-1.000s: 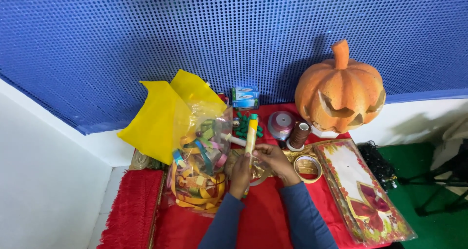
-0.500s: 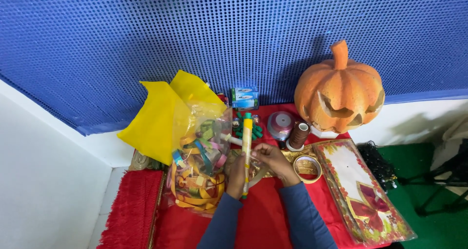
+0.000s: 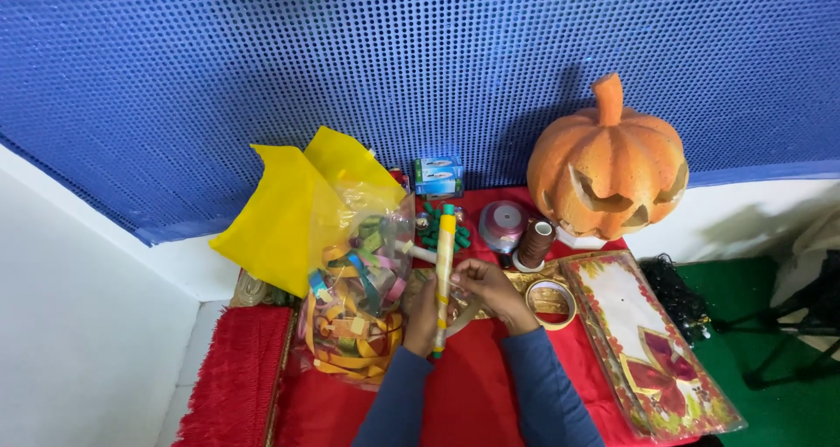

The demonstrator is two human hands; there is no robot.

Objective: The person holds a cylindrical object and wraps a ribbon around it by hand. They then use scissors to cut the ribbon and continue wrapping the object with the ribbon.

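A: What is held by the left hand (image 3: 423, 311)?

B: A long yellow tube with green ends (image 3: 444, 276) is gripped near its lower part. It is held almost upright, with the top leaning slightly away from the person, above the red cloth of the counter (image 3: 472, 394).

A: And the right hand (image 3: 492, 291)?

B: It is brought in just beside the tube from the right, fingers curled. A pale strip (image 3: 462, 316) is seen looping under the two hands; whether it is pinched by the right fingers cannot be told.

A: What is found to the left?

B: A clear plastic bag (image 3: 359, 303) filled with coloured paper strips is lying against the left hand, and a yellow sheet (image 3: 284, 215) is propped up behind it.

A: And to the right?

B: A ring of tape (image 3: 551, 300) is lying flat near the right hand. Beyond it, a brown spool (image 3: 534, 244) and a shiny round reel (image 3: 502, 226) are set close together. A long wrapped tray with a red flower print (image 3: 647, 346) is laid at the counter's right side. A carved orange pumpkin (image 3: 610, 169) is placed at the back, against the blue perforated wall (image 3: 350, 62), with a small blue box (image 3: 437, 176) and some green pieces (image 3: 442, 228) further left.
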